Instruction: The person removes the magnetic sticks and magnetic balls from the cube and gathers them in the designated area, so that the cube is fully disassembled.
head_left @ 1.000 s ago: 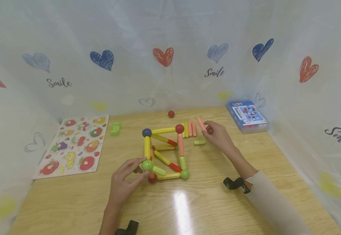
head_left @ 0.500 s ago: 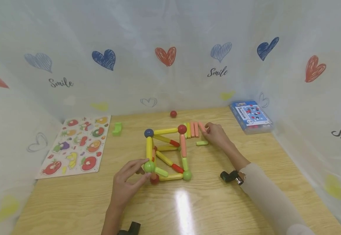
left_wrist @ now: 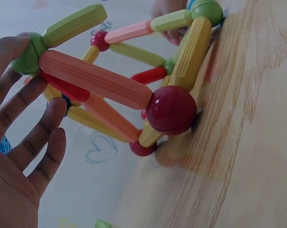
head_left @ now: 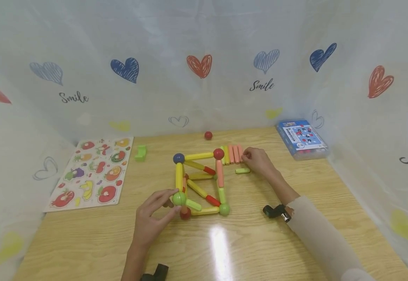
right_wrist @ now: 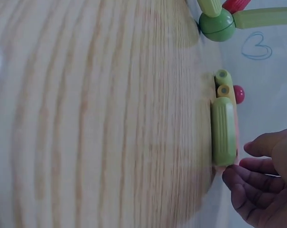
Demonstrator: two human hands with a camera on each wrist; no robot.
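That rod frame (head_left: 197,188) on the table (head_left: 260,246) looks light (loose-jointed, I'd guess); the left hand (head_left: 152,219) wisely pinches its green ball (head_left: 179,198). Whether the right hand (head_left: 259,161) grips the pink rods (head_left: 236,155), I can't tell.

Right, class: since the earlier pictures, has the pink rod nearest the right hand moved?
Yes: in the head view, judged against the loose red ball, the pink rod has shifted left, close beside the row's other pink rods.
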